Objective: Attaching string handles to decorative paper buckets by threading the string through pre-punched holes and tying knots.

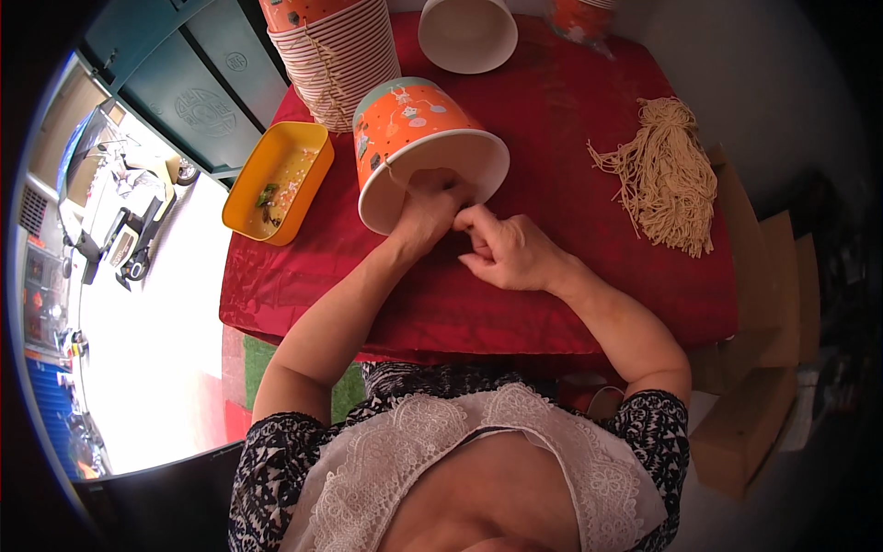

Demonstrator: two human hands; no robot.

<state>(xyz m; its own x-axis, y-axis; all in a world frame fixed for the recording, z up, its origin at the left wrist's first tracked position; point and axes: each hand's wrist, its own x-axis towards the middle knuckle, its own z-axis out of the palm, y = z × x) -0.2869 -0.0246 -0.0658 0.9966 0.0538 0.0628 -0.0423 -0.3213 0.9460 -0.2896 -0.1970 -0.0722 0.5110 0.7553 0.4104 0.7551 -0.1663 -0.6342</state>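
Near edge: red cloth over the table. Right hand just above it, fingers curled, by the near rim of the orange bucket; whether it pinches anything, cannot tell. Left hand at the bucket's mouth, fingertips partly hidden in shadow; grip likewise cannot be told. Orange bucket sits left of centre, tilted, white mouth toward the person, base pointing far; probably turned this way so both hands can work at the rim and inside. A thin string shows at the mouth's left. Left of it, yellow tub holds scattered pale bits and a dark green clump, perhaps kept aside to leave elbow room. At right, well apart, a loose bundle of tan cords, likely within right-hand reach. Far left: nested bucket stack, presumably to save space. Far centre: white bowl, inside showing. Far right: plastic-wrapped orange packet.
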